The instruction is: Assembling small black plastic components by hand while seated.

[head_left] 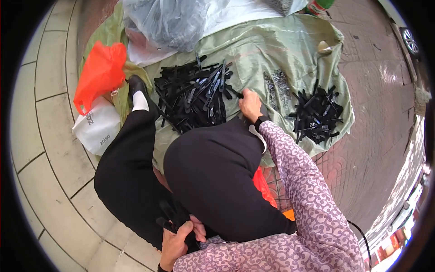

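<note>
My right hand (250, 106), with a dark band on the wrist, reaches over the green sheet. Its fingers close on the end of a black strip (234, 93) at the edge of a big heap of black strips (192, 97), some with shiny metal parts. In my lap, low in the view, my left hand (176, 242) is closed around black strips (166, 223) that poke out past the thumb; how many is hidden. To the right of my right hand lie small silvery metal pieces (278, 88). Beyond them sits a smaller heap of black strips (318, 113).
The green woven sheet (253, 50) spreads over red paving. A grey plastic bag (165, 22) lies at the far side. On the left are a red bag (102, 72) and a white bag (99, 127). A green bottle (318, 6) stands far right. My legs (213, 172) bend between my hands.
</note>
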A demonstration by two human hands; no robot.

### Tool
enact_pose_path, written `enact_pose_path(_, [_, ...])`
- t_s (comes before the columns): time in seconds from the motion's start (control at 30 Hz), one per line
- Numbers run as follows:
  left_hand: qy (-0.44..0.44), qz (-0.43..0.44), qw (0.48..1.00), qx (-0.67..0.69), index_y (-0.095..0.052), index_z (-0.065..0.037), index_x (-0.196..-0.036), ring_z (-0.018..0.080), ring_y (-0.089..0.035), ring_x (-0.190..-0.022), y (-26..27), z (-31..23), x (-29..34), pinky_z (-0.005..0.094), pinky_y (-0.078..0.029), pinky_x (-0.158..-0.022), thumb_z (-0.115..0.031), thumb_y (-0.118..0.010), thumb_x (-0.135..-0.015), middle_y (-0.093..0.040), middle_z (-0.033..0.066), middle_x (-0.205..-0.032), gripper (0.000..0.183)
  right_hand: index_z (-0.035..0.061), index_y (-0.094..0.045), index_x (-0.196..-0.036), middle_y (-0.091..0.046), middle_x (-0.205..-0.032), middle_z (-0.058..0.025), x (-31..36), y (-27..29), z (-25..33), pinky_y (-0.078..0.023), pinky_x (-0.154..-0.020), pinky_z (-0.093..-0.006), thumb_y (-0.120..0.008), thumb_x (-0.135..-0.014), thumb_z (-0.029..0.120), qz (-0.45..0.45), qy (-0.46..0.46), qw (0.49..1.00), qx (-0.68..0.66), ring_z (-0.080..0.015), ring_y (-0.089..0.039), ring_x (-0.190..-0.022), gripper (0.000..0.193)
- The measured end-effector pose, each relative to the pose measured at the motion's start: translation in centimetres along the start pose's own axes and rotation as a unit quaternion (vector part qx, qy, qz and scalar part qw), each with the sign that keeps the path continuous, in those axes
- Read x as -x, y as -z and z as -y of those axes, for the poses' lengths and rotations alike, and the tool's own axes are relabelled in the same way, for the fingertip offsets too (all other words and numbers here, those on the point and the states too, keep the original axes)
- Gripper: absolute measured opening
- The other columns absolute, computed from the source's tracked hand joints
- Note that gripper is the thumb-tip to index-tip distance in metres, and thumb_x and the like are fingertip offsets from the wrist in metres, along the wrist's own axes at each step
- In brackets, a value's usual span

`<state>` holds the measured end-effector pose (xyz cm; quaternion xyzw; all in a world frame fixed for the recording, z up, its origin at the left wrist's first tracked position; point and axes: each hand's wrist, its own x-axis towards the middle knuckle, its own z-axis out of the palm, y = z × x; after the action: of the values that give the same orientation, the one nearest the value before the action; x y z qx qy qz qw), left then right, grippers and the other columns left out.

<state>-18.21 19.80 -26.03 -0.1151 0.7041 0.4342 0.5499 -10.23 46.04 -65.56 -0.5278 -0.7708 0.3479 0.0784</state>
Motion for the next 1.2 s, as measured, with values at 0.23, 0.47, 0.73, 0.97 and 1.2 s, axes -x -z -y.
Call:
enact_pose_path(0.23, [-0.010, 0.032, 0.999, 0.030, -0.060, 0.007, -0.094, 0.0100, -0.043, -0.048, 0.1, -0.6, -1.2, 0.0235, -0.037, -0.049, -0.018, -0.054, -0.095, -0.052, 0.0064, -0.061, 0.026, 0.0052, -0.065, -0.081, -0.066, -0.083, -0.0195, -1.6, 0.7, 1.4, -0.052, -0.073, -0.0488, -0.068, -0.073, 0.014, 0.045, -0.042, 0.998, -0.011, -0.0400, -0.065, -0.081, 0.012])
enact_pose_path(0.47, [-0.063, 0.058, 0.995, 0.042, -0.055, 0.007, -0.093, 0.0070, -0.033, -0.046, -0.1, -0.9, 0.1, 0.0227, -0.029, -0.046, -0.019, -0.052, -0.096, -0.044, 0.0032, -0.057, 0.026, 0.0011, -0.067, -0.081, -0.062, -0.060, -0.0060, 2.7, 11.6, 5.8, -0.046, -0.056, -0.0307, -0.076, -0.073, 0.016, 0.055, -0.023, 0.970, -0.237, -0.0122, -0.060, -0.059, 0.019])
enact_pose_path(0.73, [-0.100, 0.272, 0.953, 0.085, -0.063, 0.004, -0.105, 0.0032, -0.044, -0.048, -1.1, -2.8, 2.0, 0.0171, -0.033, -0.049, -0.036, -0.043, -0.102, -0.064, 0.0094, -0.075, 0.045, -0.0008, -0.066, -0.090, -0.056, -0.069, -0.0055, 18.0, 27.8, 19.7, -0.046, -0.045, -0.0310, -0.074, -0.067, -0.001, -0.064, 0.491, 0.853, -0.164, -0.0199, -0.058, -0.054, 0.025])
enact_pose_path(0.97, [-0.167, 0.225, 0.959, 0.027, -0.067, -0.002, -0.085, 0.0030, -0.046, -0.046, -0.7, -1.2, 4.7, 0.0191, -0.033, -0.042, -0.015, -0.068, -0.091, -0.066, 0.0046, -0.069, 0.015, -0.0025, -0.066, -0.093, -0.055, -0.077, -0.0054, 24.9, 28.7, 22.9, -0.046, -0.051, -0.0264, -0.070, -0.072, -0.005, 0.053, 0.383, 0.896, -0.217, -0.0157, -0.057, -0.059, 0.022])
enact_pose_path(1.2, [-0.256, 0.176, 0.950, -0.044, -0.066, 0.001, -0.094, 0.0040, -0.047, -0.045, 1.6, 1.0, 5.6, 0.0170, -0.031, -0.041, -0.018, -0.067, -0.093, -0.066, 0.0079, -0.069, 0.020, -0.0020, -0.053, -0.119, -0.056, -0.122, -0.0123, 26.6, 28.3, 21.9, -0.046, -0.099, -0.0320, -0.053, -0.093, 0.001, 0.365, -0.044, 0.640, -0.675, -0.0185, -0.057, -0.113, 0.027])
